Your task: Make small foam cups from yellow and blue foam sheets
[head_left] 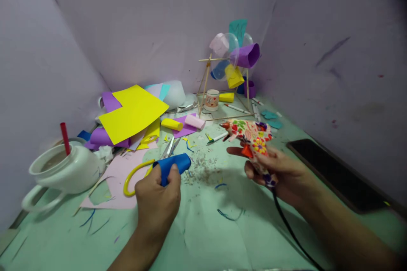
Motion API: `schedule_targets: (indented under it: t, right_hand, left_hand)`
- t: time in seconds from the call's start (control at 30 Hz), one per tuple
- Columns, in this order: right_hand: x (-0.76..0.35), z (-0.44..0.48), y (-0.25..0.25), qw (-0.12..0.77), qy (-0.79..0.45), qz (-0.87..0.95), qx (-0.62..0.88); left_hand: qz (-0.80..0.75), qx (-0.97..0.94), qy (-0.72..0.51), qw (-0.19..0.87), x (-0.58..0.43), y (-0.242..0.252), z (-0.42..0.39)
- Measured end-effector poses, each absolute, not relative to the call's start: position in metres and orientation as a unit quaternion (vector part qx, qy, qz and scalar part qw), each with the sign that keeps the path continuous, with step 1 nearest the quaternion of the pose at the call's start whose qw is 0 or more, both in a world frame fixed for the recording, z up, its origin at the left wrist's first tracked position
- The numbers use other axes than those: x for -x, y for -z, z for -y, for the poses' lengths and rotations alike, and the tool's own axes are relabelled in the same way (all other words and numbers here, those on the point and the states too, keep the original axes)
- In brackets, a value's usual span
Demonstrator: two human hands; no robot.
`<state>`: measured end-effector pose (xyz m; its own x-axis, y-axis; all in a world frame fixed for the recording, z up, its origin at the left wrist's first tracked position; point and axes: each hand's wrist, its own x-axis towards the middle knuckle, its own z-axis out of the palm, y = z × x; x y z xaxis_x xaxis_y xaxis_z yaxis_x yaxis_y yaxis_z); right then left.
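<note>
My left hand (159,199) is closed around a rolled blue foam-sheet tube (173,166), thumb on its near side. Behind that tube lie scissors with yellow handles (129,182), blades pointing away, partly covered by it. My right hand (280,169) grips a glue gun (254,137) decorated with flower patterns. Its orange nozzle points left, a red trigger shows under the body, and a black cord (288,226) runs down from the handle. The gun is held above the table, apart from the blue tube.
A white teapot-shaped pot (79,169) with a red stick stands left. Coloured sheets, led by a yellow one (133,112), pile behind. At the back stands a stick frame (205,82) bearing a wheel with coloured cups. A dark phone (330,173) lies right; scraps litter the green table (216,233).
</note>
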<state>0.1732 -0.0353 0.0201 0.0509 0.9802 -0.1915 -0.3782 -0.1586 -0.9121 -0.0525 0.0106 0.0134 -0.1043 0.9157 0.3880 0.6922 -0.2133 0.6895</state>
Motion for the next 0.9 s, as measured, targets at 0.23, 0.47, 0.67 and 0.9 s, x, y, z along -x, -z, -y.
schedule_targets:
  t: [0.23, 0.47, 0.67, 0.9]
  right_hand:
    - [-0.154, 0.039, 0.002, 0.489, -0.479, 0.532, 0.498]
    - [-0.15, 0.047, 0.022, 0.404, -0.38, 0.675, 0.486]
    - [-0.148, 0.047, 0.025, 0.379, -0.343, 0.709, 0.486]
    - [-0.143, 0.047, 0.021, 0.38, -0.314, 0.73, 0.473]
  left_hand:
    - [-0.567, -0.706, -0.424, 0.017, 0.052, -0.01, -0.013]
    - [-0.516, -0.736, -0.429, -0.088, 0.054, -0.003, -0.012]
    - [-0.485, -0.749, -0.433, -0.129, 0.054, -0.002, -0.01]
    - [-0.474, -0.75, -0.439, -0.141, 0.054, 0.0, -0.01]
